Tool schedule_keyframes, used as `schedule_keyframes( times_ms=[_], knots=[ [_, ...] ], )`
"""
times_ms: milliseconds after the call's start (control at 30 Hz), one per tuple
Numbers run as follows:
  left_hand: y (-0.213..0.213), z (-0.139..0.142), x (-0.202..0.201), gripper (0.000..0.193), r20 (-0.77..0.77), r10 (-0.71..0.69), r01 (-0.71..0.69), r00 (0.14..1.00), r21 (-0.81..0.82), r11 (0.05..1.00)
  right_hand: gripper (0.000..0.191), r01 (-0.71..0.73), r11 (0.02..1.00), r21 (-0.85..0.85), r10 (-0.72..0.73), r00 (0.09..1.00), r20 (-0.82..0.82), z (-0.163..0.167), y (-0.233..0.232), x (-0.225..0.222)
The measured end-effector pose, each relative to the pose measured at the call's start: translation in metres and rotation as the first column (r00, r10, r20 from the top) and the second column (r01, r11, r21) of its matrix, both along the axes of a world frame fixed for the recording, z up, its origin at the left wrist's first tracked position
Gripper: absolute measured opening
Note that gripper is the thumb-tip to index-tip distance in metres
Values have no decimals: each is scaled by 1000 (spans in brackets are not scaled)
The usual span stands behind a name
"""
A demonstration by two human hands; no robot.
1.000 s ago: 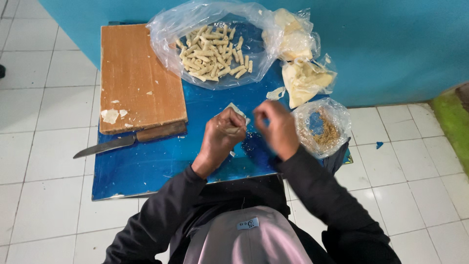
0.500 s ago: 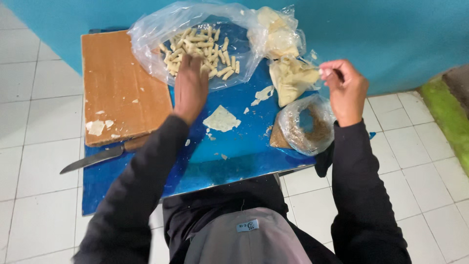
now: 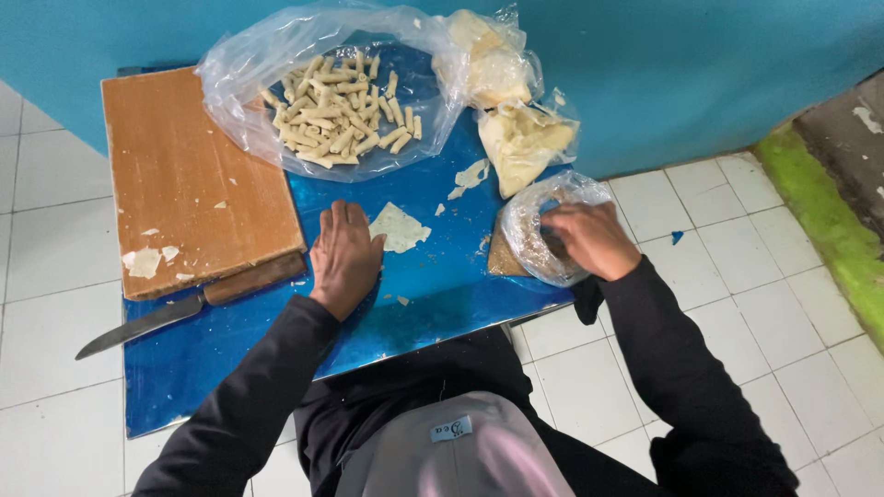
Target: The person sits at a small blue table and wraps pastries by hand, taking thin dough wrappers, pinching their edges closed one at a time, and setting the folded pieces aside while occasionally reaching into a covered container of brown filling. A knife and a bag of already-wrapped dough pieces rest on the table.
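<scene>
My left hand (image 3: 345, 258) lies flat, palm down, on the blue board (image 3: 433, 294), its fingertips next to a pale triangular wrapper sheet (image 3: 399, 226). My right hand (image 3: 589, 237) reaches into a small clear plastic bag of brownish filling (image 3: 534, 241) at the board's right edge; its fingertips are hidden in the bag. At the back, an open clear plastic bag (image 3: 276, 64) holds several rolled pale sticks (image 3: 336, 115). Folded wrapper sheets in plastic (image 3: 520, 143) lie behind the filling bag.
A wooden cutting board (image 3: 189, 175) with wrapper scraps sits at the left. A knife (image 3: 175, 313) lies along its front edge, blade pointing left. White floor tiles surround the board; a teal wall stands behind, and a green strip runs at the far right.
My left hand came back from the bag of rolled sticks and rests flat by the wrapper sheet. My right hand came down from near the wall into the filling bag.
</scene>
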State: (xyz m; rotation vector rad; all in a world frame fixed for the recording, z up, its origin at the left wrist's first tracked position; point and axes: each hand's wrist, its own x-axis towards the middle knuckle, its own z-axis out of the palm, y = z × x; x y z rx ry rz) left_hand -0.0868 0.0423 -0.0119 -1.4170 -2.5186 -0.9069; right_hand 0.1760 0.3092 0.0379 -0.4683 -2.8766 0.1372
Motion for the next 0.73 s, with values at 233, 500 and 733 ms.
schedule_keyframes(
  times_ms=[233,500,733],
  knots=[
    [2,-6,7,31,122,-22,3,992,153,988,19,-42,999,22,41,997,68,-18,-3,16],
    [0,-9,8,27,295,-115,9,948,338,941,9,41,999,3,-42,993,108,-22,-2,7],
    [3,-26,5,25,265,-149,39,953,378,925,5,69,934,-352,-133,978,-162,28,-24,-21]
  ],
)
